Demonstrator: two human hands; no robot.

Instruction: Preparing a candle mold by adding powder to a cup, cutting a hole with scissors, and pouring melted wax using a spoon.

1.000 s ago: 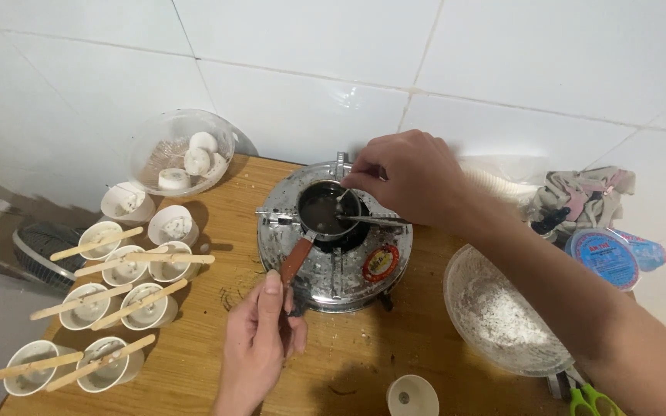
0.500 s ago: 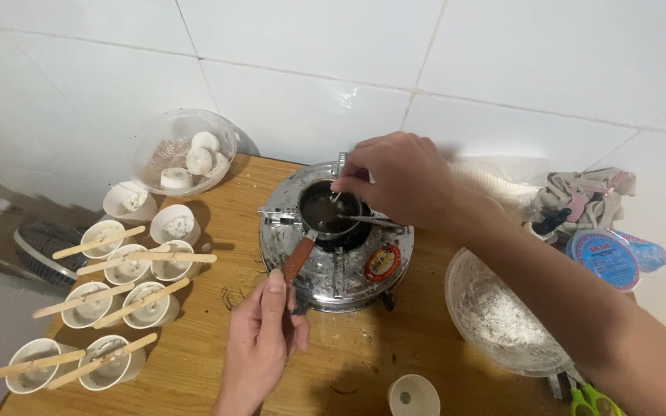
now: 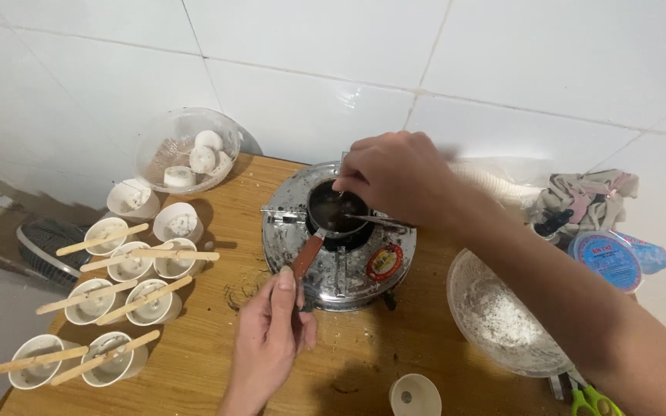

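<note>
The left hand [image 3: 271, 339] grips the red-brown handle [image 3: 307, 256] of a small pot [image 3: 337, 212] of dark liquid on the gas stove [image 3: 338, 246]. The right hand [image 3: 395, 176], above the pot, pinches a metal utensil [image 3: 375, 220]. Left of the hands stand white cups [image 3: 129, 266] bridged by wooden sticks; beside the right forearm, a clear bowl [image 3: 502, 323] dusted with white powder.

Head view, steeply down, close.

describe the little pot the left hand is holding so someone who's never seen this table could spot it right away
Find the round silver stove at the middle of the wooden table, against the white tiled wall. The small dark pot sits on its burner, under the right hand; the left hand grips its handle. It is the only vessel with a long reddish-brown handle; the white cups to the left carry flat wooden sticks instead.
</note>
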